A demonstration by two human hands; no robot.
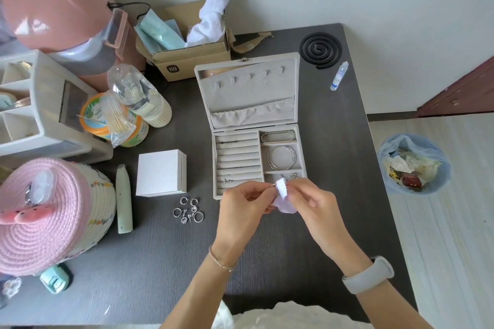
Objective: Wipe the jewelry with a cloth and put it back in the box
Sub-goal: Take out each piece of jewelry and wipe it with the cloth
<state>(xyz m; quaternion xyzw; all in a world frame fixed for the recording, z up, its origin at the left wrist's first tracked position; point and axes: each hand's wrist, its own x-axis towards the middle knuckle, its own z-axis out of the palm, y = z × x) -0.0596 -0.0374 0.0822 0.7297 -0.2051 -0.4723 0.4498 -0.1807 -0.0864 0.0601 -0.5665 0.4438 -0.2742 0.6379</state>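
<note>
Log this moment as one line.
step: wiping | left hand: pinches thin ring | right hand: rubs with small white cloth | open grey jewelry box

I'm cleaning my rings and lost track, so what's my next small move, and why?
Probably keep rubbing a moment, then slot it into the grey jewelry box's ring rolls. Your left hand pinches a thin ring while your right hand presses the small pale lilac cloth on it; loose silver rings still wait on the table.

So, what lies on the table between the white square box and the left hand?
In the head view, a cluster of silver rings lies on the table there.
</note>
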